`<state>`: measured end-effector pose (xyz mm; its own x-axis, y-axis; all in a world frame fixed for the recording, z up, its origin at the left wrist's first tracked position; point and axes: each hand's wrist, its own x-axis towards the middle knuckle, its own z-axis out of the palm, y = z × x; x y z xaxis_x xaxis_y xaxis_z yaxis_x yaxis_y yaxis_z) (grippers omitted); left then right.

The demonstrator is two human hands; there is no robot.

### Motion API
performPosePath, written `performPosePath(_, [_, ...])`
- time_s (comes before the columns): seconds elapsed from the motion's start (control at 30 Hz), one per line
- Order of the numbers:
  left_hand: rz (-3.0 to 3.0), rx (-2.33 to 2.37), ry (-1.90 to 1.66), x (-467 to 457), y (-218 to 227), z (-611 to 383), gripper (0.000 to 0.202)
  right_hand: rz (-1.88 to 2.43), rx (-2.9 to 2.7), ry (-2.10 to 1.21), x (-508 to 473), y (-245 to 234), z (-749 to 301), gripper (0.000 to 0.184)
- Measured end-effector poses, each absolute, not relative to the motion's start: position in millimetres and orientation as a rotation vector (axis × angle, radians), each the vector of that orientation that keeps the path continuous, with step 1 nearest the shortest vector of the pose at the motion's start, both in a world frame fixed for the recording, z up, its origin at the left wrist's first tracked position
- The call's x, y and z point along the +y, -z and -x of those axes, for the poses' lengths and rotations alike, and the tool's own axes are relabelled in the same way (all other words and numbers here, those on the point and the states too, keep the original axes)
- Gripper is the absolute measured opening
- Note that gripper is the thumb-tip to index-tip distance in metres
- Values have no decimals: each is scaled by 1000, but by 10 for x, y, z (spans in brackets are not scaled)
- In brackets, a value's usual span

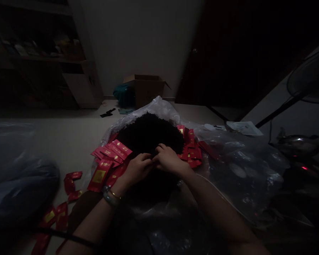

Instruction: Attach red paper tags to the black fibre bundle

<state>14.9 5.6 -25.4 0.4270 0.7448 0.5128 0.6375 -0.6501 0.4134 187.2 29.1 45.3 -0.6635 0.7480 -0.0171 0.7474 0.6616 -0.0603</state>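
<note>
A large heap of fine black material (150, 132), perhaps loose tea leaves, sits in a clear plastic bag (159, 106). My left hand (138, 166) and my right hand (167, 159) meet over the front of the heap, their fingers bent and pressed together. Anything between the fingertips is lost in the dark. Red packets with gold print (117, 152) lie piled at the heap's left, beside my left hand. More red packets (190, 145) are at its right. Bangles (110, 196) circle my left wrist.
Loose red packets (61, 214) are scattered on the floor at left, near a dark plastic-wrapped bundle (21, 187). A cardboard box (149, 90) stands against the wall. Clear plastic (244, 170) spreads to the right, near a metal kettle-like object (299, 140) with a red light. Shelves are at left.
</note>
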Motion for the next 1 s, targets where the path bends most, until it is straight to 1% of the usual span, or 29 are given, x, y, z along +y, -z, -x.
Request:
performPosePath(0.13, [-2406,1161,-1083,36,194,-161,17,1375,-2853,-109,282,-527,-1885,14])
performPosePath(0.23, [-2240,1143,-1123,26,137,-157,14,1270,-2703,-326,263,-546,-1962,14])
performPosePath(0.33, [-2027,1178,-1200,26,116,-153,11,1094,-2399,-591,261,-474,-2024,17])
performPosePath(0.37, [-1940,1184,-1243,30,117,-154,15,1071,-2279,-661,265,-432,-2031,17])
performPosePath(0.47, [-1629,1151,-1314,52,125,-160,40,1124,-1950,-827,288,-294,-2020,29])
performPosePath(0.5, [-1524,1140,-1296,61,124,-163,45,1158,-1870,-889,298,-252,-2012,32])
performPosePath(0.53, [-1433,1134,-1266,68,119,-164,46,1190,-1811,-959,307,-215,-2004,31])
performPosePath(0.63, [-1255,1147,-1186,79,82,-164,34,1250,-1695,-1153,327,-141,-1996,20])
performPosePath(0.7, [-1178,1171,-1161,77,54,-162,29,1267,-1633,-1203,329,-120,-1995,20])
performPosePath(0.87, [-1042,1169,-1131,70,57,-166,27,1236,-1679,-1286,311,-135,-1962,23])
performPosePath(1.0, [-1086,1147,-1135,48,69,-195,26,1250,-1696,-1282,297,-129,-1927,21])
